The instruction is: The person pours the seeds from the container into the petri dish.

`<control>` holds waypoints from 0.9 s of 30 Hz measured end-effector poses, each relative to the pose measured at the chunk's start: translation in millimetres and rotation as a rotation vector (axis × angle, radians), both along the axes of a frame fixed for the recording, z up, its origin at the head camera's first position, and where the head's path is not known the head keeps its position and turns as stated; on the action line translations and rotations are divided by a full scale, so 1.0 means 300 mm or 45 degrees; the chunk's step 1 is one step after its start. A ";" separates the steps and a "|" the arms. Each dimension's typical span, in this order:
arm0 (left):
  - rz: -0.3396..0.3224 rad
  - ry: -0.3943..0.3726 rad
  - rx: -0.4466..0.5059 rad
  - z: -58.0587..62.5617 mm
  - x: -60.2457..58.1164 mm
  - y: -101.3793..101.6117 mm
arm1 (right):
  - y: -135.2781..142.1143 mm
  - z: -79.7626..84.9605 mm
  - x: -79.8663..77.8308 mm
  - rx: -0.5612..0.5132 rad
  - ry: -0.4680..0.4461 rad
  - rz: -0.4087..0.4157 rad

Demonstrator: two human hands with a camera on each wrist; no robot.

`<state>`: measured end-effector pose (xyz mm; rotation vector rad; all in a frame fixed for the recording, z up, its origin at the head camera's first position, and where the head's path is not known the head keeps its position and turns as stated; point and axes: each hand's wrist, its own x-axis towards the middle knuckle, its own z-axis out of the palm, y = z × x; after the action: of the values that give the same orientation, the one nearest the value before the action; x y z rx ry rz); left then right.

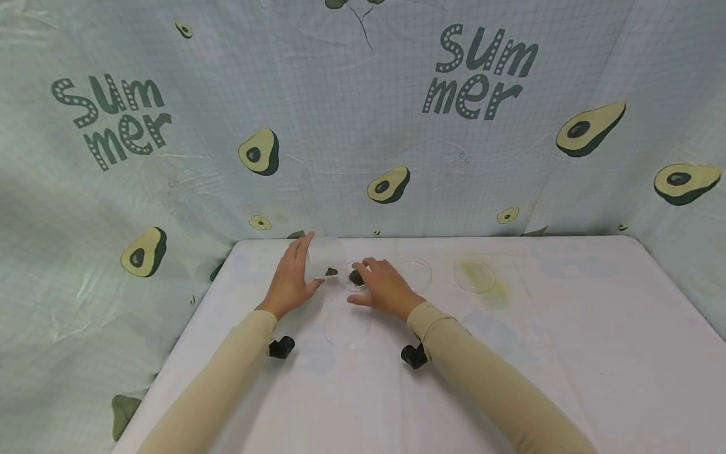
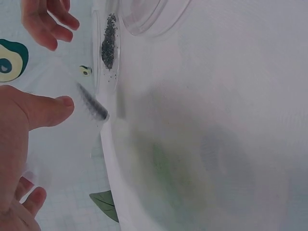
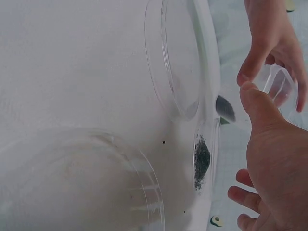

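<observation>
My left hand (image 1: 287, 280) grips a tilted clear container (image 1: 323, 253), thumb on the near side and fingers behind. Dark granules (image 1: 331, 272) have gathered in its lower corner. Just right of it, a shallow clear dish (image 3: 215, 159) holds a small heap of dark granules (image 1: 356, 277). My right hand (image 1: 387, 287) reaches over this dish from the right, thumb apart from the loosely bent fingers. In the right wrist view nothing is visible in its grasp. Whether its fingertips touch the dish rim cannot be told.
More clear round dishes stand on the white table: one (image 1: 416, 275) right of my right hand, one (image 1: 475, 276) farther right by a yellowish patch, and one (image 1: 347, 329) nearer me. A patterned cloth (image 1: 340, 126) hangs behind. Black wrist devices (image 1: 282, 347) sit under both forearms.
</observation>
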<state>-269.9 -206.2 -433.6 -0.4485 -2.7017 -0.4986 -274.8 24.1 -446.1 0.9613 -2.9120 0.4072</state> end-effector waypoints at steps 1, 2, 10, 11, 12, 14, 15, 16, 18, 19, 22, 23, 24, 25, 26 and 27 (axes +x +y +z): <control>0.004 -0.016 0.010 -0.001 0.000 -0.002 | -0.001 -0.001 0.002 0.007 0.003 0.002; 0.006 -0.030 0.021 -0.001 0.001 -0.004 | -0.002 -0.002 0.004 0.001 0.009 0.006; 0.026 -0.139 0.124 -0.005 0.012 -0.021 | -0.005 -0.003 0.035 -0.084 -0.024 0.049; 0.028 -0.157 0.135 -0.006 0.014 -0.024 | -0.005 -0.003 0.040 -0.096 -0.028 0.055; 0.028 -0.174 0.147 -0.006 0.015 -0.028 | -0.004 -0.003 0.044 -0.107 -0.034 0.060; 0.036 -0.211 0.177 -0.007 0.019 -0.034 | -0.004 -0.003 0.052 -0.131 -0.045 0.069; 0.041 -0.229 0.196 -0.008 0.020 -0.037 | -0.004 -0.003 0.056 -0.137 -0.049 0.074; 0.047 -0.247 0.211 -0.008 0.022 -0.041 | -0.003 -0.003 0.060 -0.143 -0.055 0.077; 0.052 -0.278 0.242 -0.010 0.025 -0.048 | -0.004 -0.003 0.067 -0.144 -0.066 0.086; 0.052 -0.292 0.262 -0.010 0.027 -0.051 | -0.004 -0.003 0.070 -0.142 -0.074 0.090; 0.048 -0.325 0.307 -0.012 0.031 -0.062 | -0.006 0.000 0.079 -0.140 -0.097 0.106; 0.053 -0.336 0.318 -0.012 0.032 -0.066 | -0.008 0.001 0.082 -0.143 -0.104 0.113; 0.060 -0.351 0.331 -0.012 0.034 -0.070 | -0.008 0.002 0.085 -0.145 -0.113 0.118; 0.065 -0.366 0.347 -0.012 0.035 -0.074 | -0.009 0.003 0.088 -0.146 -0.120 0.123; 0.070 -0.380 0.360 -0.011 0.037 -0.077 | -0.010 0.003 0.090 -0.146 -0.125 0.128; 0.076 -0.391 0.372 -0.012 0.038 -0.081 | -0.011 0.003 0.093 -0.147 -0.126 0.132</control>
<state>-258.6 -230.4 -437.2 -0.2240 -2.8500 -0.9992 -247.0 20.8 -445.1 1.1085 -2.8941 0.6391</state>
